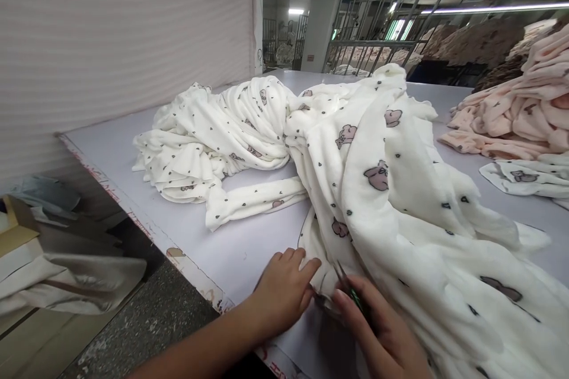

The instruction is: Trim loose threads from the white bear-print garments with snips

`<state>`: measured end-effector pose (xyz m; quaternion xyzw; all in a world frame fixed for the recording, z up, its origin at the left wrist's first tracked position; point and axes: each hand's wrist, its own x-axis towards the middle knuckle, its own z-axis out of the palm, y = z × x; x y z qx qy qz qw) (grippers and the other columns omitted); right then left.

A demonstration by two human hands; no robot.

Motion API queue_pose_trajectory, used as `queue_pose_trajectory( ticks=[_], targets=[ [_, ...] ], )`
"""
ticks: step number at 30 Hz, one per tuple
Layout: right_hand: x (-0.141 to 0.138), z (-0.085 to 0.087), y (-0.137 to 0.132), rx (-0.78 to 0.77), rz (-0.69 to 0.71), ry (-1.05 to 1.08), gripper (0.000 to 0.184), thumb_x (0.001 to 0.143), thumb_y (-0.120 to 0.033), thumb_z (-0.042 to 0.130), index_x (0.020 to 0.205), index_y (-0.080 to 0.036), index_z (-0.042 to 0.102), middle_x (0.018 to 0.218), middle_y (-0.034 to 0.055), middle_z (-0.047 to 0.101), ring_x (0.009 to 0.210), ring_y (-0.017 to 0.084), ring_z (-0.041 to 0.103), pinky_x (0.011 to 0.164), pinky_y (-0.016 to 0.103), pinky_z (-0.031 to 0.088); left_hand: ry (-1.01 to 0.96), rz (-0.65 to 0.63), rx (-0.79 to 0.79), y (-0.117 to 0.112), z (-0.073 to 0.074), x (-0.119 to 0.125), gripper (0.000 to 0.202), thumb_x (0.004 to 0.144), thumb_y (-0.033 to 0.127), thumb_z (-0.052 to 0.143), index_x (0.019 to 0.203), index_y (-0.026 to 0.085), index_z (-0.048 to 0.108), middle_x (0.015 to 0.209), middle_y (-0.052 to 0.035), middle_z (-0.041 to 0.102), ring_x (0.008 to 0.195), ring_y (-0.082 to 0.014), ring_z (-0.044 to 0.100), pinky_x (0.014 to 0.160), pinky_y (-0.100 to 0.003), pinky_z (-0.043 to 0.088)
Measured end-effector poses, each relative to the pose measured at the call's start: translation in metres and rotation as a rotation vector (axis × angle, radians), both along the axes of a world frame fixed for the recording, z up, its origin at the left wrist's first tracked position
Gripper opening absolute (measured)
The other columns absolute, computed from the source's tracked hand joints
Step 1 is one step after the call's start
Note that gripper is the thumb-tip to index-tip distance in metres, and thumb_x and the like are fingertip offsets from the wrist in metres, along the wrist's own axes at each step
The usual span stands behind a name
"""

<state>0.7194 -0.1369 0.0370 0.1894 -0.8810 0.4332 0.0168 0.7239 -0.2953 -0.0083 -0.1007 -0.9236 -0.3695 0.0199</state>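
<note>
White plush fabric point(413, 237) printed with small mauve animals and dark specks lies heaped across the table. My left hand point(284, 290) is closed on a fold of it near the front edge, with the thumb and curled fingers gripping the cloth. Just to the right, my right hand point(386, 331) holds a pair of thread snips point(353, 296), dark with a green part. Their metal blades point up and away, against the white fabric. The palm side of both hands is hidden.
The pale table point(253, 249) has a worn, marked front-left edge. Pink plush fabric point(515, 112) is piled at the right. Below on the left are a cardboard box point(18, 219) and grey sheeting point(89, 284). A metal rack point(382, 18) stands behind; a pale curtain point(124, 29) hangs left.
</note>
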Motion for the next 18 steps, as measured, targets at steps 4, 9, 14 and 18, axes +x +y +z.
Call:
queue_pose_trajectory(
  ticks=[4,9,14,18],
  targets=[
    [-0.032,-0.018,0.012,0.178,-0.053,0.049,0.041,0.085,-0.052,0.046,0.107,-0.019,0.058,0.105,0.0096,0.065,0.108,0.029,0.057,0.094,0.043,0.044,-0.051,0.099,0.140,-0.019,-0.014,-0.013,0.024,0.066,0.002,0.042,0.078,0.014,0.059,0.083,-0.0059,0.059,0.082,-0.0211,0.054,0.077,-0.034,0.043],
    [-0.059,-0.041,0.043,0.226,-0.121,0.064,0.052,0.083,-0.056,0.044,0.120,-0.021,0.054,0.125,0.0100,0.056,0.125,0.032,0.041,0.106,0.055,0.024,-0.147,0.171,0.387,-0.071,0.014,0.022,0.027,0.083,0.022,0.037,0.060,0.015,0.048,0.060,0.0007,0.049,0.059,-0.0127,0.049,0.057,-0.021,0.039],
    [-0.054,-0.046,0.046,0.242,-0.086,0.052,0.047,0.080,-0.057,0.049,0.108,-0.022,0.062,0.115,0.0097,0.065,0.115,0.033,0.053,0.100,0.055,0.034,-0.215,0.202,0.523,-0.062,0.031,0.043,0.031,0.084,0.030,0.039,0.061,0.014,0.049,0.059,0.0012,0.046,0.058,-0.0112,0.046,0.054,-0.019,0.037],
    [-0.029,-0.027,0.035,0.082,0.071,0.077,0.028,0.083,-0.044,0.053,0.102,-0.025,0.060,0.100,0.0032,0.071,0.093,0.021,0.067,0.082,0.029,0.053,-0.161,0.161,0.510,-0.040,0.038,0.036,0.021,0.079,0.018,0.042,0.064,0.013,0.055,0.065,-0.0009,0.053,0.064,-0.0126,0.050,0.059,-0.020,0.037]
  ],
)
